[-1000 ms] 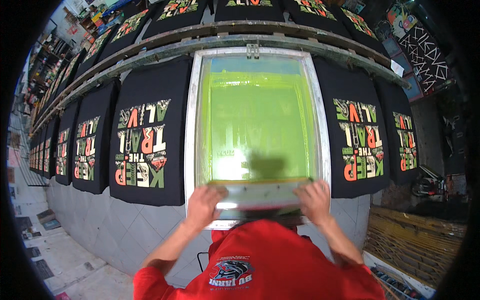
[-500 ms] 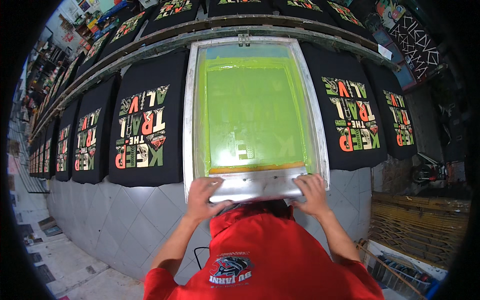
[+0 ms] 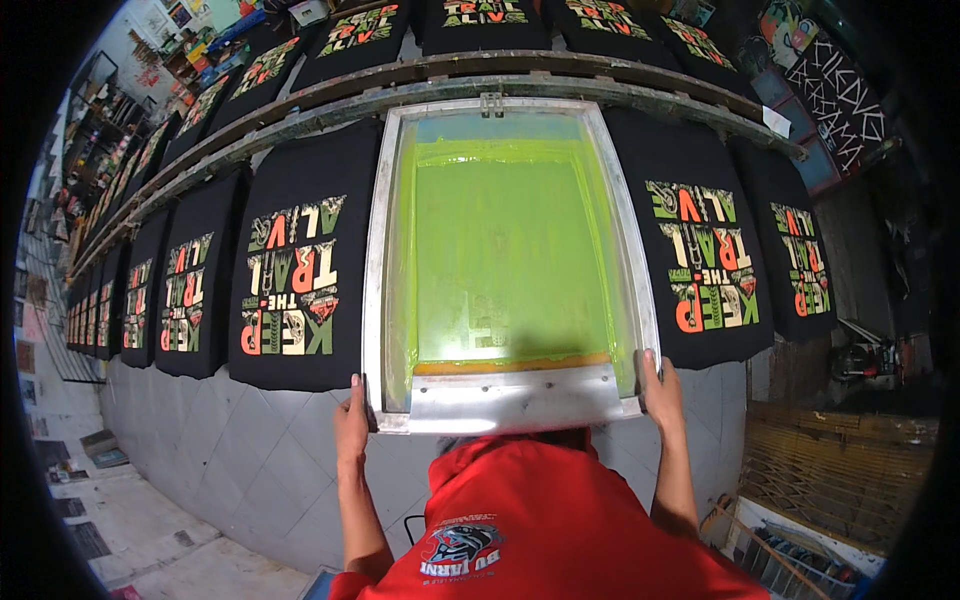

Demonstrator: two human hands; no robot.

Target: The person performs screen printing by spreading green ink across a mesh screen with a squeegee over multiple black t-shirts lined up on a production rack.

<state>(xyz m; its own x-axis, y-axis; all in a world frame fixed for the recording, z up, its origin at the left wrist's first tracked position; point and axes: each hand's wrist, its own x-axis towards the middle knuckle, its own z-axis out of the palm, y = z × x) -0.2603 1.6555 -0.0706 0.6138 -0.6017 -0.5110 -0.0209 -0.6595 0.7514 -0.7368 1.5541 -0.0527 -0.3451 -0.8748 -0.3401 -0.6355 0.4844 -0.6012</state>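
Screen [image 3: 510,260] and squeegee [image 3: 515,402] sit at the centre of the picture, the squeegee lying untouched across the screen's lower end, its orange blade toward the green mesh. We grasp the screen's silver rim [image 3: 378,270] near both lower corners: our left hand [image 3: 352,425] is closed on the left edge, our right hand [image 3: 663,397] on the right (some fingers are hidden from us beneath the rim). At top centre, a clamp [image 3: 492,104] meets the rim beside a long rail [image 3: 300,105]. Black shirts [image 3: 300,170] with green, orange and cream prints flank the screen, and we see more beyond the rail. Our red top [image 3: 570,530] fills lower centre; grey tiles [image 3: 240,440] show at lower left.
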